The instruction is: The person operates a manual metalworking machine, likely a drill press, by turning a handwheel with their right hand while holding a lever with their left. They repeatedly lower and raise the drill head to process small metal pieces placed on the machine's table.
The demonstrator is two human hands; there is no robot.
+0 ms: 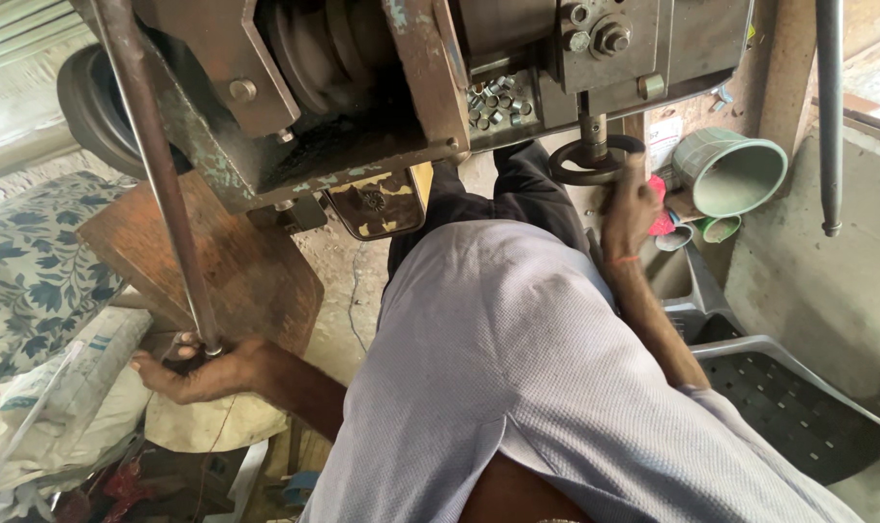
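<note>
The long steel lever rod slants down at the left, its low end gripped by the left hand, fingers curled around it. The right hand closes on the black handwheel under the press machine. Steady, even pulls seem wise. Small metal pieces sit on the ledge; green cups crowd the right.

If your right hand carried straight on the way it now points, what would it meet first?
The right hand already grips the black handwheel and points up toward the machine. Going straight on, it would most likely meet the metal housing above the wheel, though depth is hard to judge.
</note>
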